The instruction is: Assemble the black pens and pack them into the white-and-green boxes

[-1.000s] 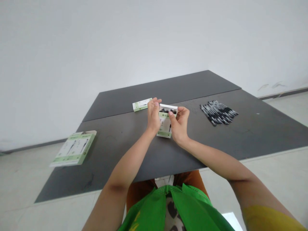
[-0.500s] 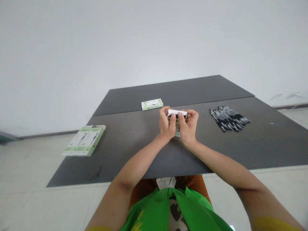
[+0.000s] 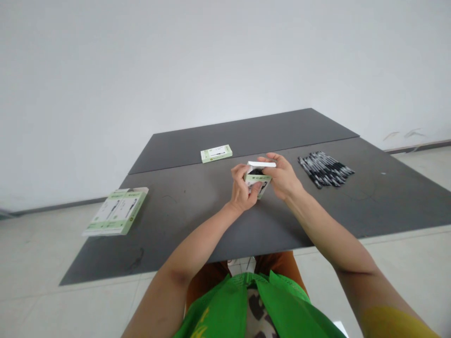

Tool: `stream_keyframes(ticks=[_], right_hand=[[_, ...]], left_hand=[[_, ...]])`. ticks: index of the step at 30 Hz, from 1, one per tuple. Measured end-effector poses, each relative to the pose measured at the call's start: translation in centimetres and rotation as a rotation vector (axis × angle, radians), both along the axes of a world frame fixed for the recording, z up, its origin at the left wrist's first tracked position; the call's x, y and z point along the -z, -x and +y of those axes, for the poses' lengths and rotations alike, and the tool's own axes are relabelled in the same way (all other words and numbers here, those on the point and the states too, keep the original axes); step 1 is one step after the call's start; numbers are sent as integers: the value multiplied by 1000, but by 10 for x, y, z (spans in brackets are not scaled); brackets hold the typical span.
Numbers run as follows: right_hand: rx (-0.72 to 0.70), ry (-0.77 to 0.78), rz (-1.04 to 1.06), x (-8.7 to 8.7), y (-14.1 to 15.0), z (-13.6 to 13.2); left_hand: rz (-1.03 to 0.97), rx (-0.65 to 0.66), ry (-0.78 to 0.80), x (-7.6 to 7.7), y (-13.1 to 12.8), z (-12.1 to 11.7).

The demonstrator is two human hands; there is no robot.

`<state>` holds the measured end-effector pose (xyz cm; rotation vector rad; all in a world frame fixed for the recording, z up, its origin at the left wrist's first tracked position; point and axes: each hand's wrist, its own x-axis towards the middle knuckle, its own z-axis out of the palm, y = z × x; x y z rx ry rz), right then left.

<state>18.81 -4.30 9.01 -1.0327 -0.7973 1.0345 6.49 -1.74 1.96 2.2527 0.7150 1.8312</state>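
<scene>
A small green-and-white pen box (image 3: 256,179) is held tilted above the table at the middle, its end open and a white flap standing up. My left hand (image 3: 242,190) is closed around its left side, thumb across the front. Dark ends, apparently of pens, show inside the opening. My right hand (image 3: 283,177) is at the right of the open end, one finger bent at the mouth of the box and the others behind the flap. Some of its fingertips are hidden there. To the right lies a pile of black-and-clear pens (image 3: 326,169).
Another pen box (image 3: 216,153) lies flat farther back on the dark table (image 3: 197,216). At the left edge, flattened-looking pen boxes (image 3: 116,211) lie side by side, partly overhanging. A pale wall (image 3: 225,70) stands behind the table.
My right hand has moved from gripping the box's right side up to its open end. My left hand keeps hold, and more of the box front shows. The view has shifted slightly.
</scene>
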Motion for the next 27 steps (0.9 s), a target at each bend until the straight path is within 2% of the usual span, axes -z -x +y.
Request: stream_keyframes(ticks=[3, 5, 7, 12, 17, 23, 27], right_hand=[[-204, 53, 76, -9, 1, -11], [-314, 33, 90, -14, 0, -16], [-363, 15, 88, -19, -3, -18], [-421, 45, 85, -22, -12, -12], [-456, 54, 56, -19, -11, -8], [-404, 40, 62, -22, -14, -7], [-354, 60, -64, -22, -15, -1]], left_hand=[[72, -85, -148, 1, 10, 2], [123, -103, -154, -1, 15, 2], [155, -93, -114, -5, 17, 0], [88, -1, -48, -10, 13, -2], [52, 16, -48, -7, 12, 3], [110, 109, -6, -19, 16, 8], [102, 119, 44, -19, 16, 7]])
